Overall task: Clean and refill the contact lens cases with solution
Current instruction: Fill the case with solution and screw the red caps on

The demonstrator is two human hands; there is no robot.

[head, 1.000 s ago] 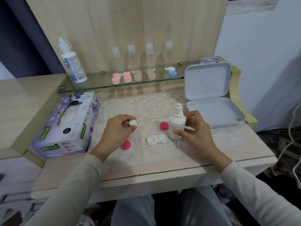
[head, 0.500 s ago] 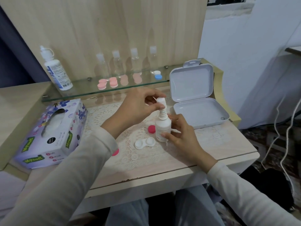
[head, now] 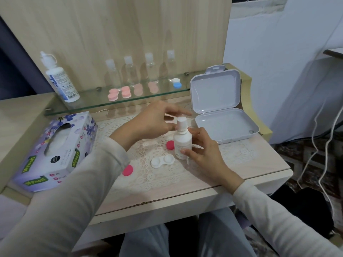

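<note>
Head view. Right hand (head: pixel 202 153): fingers curled round the body of the small solution bottle (head: pixel 182 143), which stands upright on the lace mat (head: pixel 148 175). Left hand (head: pixel 154 123): at the bottle's cap (head: pixel 181 120), forefinger over its top; motion blur leaves it unclear whether the hand grips the cap. Open white lens case (head: pixel 163 160): on the mat, just left of the bottle. One pink lid (head: pixel 170 145) sits partly behind the bottle; the other (head: pixel 127 170) is partly covered by the left sleeve (head: pixel 74 191).

Your white plastic bottle (head: pixel 181 143) stands just right of the white twin-cup lens case (head: pixel 162 160). The floral cardboard tissue box (head: pixel 55 154) lies far left.
</note>
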